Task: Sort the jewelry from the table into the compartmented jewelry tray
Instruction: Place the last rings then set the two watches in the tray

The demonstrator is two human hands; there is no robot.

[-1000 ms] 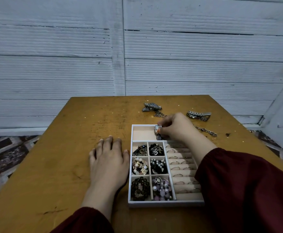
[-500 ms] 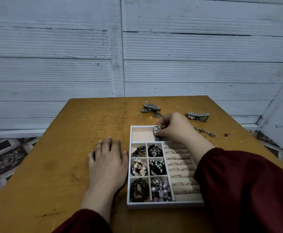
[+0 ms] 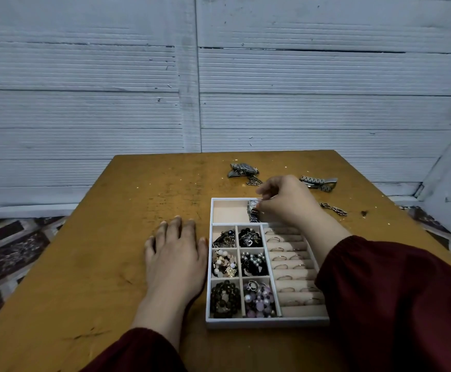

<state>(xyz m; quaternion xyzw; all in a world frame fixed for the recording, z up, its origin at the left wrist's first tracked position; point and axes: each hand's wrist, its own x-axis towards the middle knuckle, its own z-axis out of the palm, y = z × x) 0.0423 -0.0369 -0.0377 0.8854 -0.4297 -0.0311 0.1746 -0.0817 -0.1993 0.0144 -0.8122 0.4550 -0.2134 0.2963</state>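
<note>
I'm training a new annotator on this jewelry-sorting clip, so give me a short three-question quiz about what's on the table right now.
1. True or false: the left hand lies flat on the table, beside the tray.
2. Over which part of the tray does the right hand pinch the watch? A) the long far compartment B) a ring row C) a bead compartment
3. Name the thin linked item lying on the table nearest the right forearm.
Key: 1 true; 2 A; 3 a chain.
</note>
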